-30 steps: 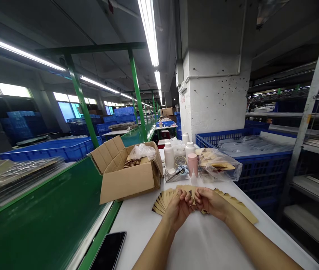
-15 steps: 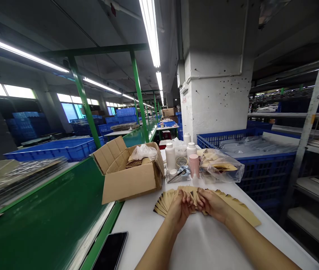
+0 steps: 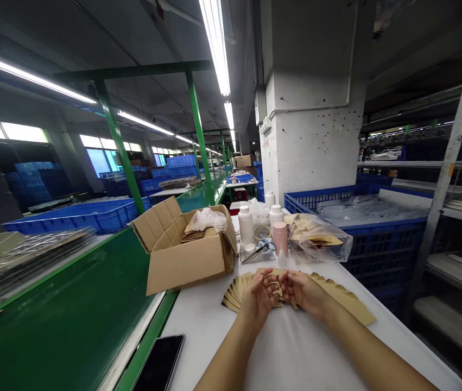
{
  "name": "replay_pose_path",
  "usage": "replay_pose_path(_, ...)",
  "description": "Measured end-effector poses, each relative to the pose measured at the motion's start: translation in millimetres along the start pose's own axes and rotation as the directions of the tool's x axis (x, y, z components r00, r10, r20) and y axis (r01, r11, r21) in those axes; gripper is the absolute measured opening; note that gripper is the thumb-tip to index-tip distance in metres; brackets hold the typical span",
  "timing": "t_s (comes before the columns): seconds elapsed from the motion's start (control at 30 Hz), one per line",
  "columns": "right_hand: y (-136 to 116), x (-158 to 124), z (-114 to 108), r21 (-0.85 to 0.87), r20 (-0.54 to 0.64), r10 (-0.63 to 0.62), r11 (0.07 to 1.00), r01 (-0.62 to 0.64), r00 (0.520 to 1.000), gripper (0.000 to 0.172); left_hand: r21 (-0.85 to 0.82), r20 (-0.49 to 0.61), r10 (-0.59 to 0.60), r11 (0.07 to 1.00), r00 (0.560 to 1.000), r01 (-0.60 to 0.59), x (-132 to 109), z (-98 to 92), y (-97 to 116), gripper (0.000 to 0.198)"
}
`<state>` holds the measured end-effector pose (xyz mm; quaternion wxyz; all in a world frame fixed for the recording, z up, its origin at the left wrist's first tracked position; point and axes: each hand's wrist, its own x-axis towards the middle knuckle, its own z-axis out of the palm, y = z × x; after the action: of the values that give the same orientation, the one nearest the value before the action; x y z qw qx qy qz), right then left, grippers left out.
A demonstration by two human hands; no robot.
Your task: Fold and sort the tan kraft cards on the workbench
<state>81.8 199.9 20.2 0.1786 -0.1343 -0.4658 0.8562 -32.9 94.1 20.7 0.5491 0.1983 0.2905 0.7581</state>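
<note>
Phone [image 3: 159, 363], dark screen, 7 o'clock. Green conveyor [image 3: 63, 326], 8. Blue tray [image 3: 88, 216], 9. Lit tube light [image 3: 216, 49], 12. White pillar [image 3: 312, 146], 2. Blue crate [image 3: 381, 251] with bagged items [image 3: 361, 208], just past 3.

Left hand [image 3: 259, 298] and right hand [image 3: 302, 292] observed close together, partly curled. Left forearm [image 3: 231, 350] and right forearm [image 3: 363, 336] converge forward.

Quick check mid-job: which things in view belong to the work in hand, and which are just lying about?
Likely belonging, by nearness:
Fanned brown pieces, by the left hand and right hand
Possibly the open carton with its brown stack

Apparently just lying about:
Phone
Pink container
Blue crate
</note>
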Motion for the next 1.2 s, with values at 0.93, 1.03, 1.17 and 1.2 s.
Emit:
replay_pose_path(0.93, 2, -2, 6, -0.349, 0.027, -0.140, 0.927, 0.140, 0.990, 0.036, 0.137, 0.055, 0.027, 0.990, 0.998, -0.034, 0, 2.6, -5, 0.028)
replay_pose_path(1.03, -2, -7, 15, -0.417, -0.011, -0.158, 0.898, 0.139, 0.987, 0.040, 0.148, 0.041, 0.017, 0.989, 0.999, -0.023, -1, 3.5, -5, 0.029)
replay_pose_path(1.17, -4, -9, 24, -0.480, -0.044, -0.168, 0.868, 0.127, 0.985, 0.035, 0.159, 0.033, 0.014, 0.987, 0.999, -0.019, 1, 3.7, -7, 0.031)
replay_pose_path(1.2, -4, -7, 23, -0.487, -0.047, -0.178, 0.863, 0.133, 0.983, 0.031, 0.163, 0.022, 0.026, 0.986, 0.999, -0.029, 1, 3.3, -7, 0.031)
